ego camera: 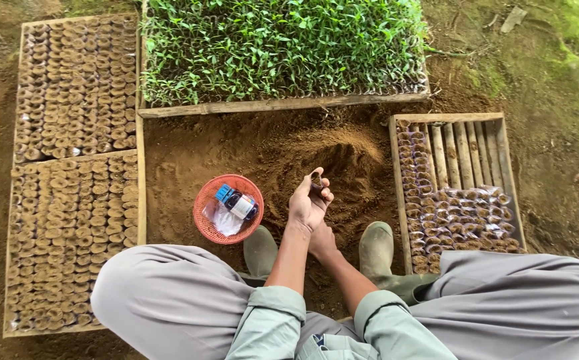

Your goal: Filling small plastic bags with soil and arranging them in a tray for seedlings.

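My left hand point(308, 203) is raised over the soil heap point(343, 167) and pinches a small soil-filled seedling pot point(316, 180) between thumb and fingers. My right hand point(323, 243) sits just below it, close to the ground between my green boots point(376, 250). Its fingers are hidden under the left hand and wrist, so its grip is unclear. A red plastic basket point(209, 227) lies to the left of my hands. It holds a small dark bottle point(238, 202) with a blue cap and a clear plastic bag.
A wooden slatted tray point(466, 150) on the right is partly filled with several small pots. Two wooden trays point(69, 167) packed with soil-filled pots lie on the left. A tray of green seedlings point(276, 47) stands at the back. My knees frame the bottom.
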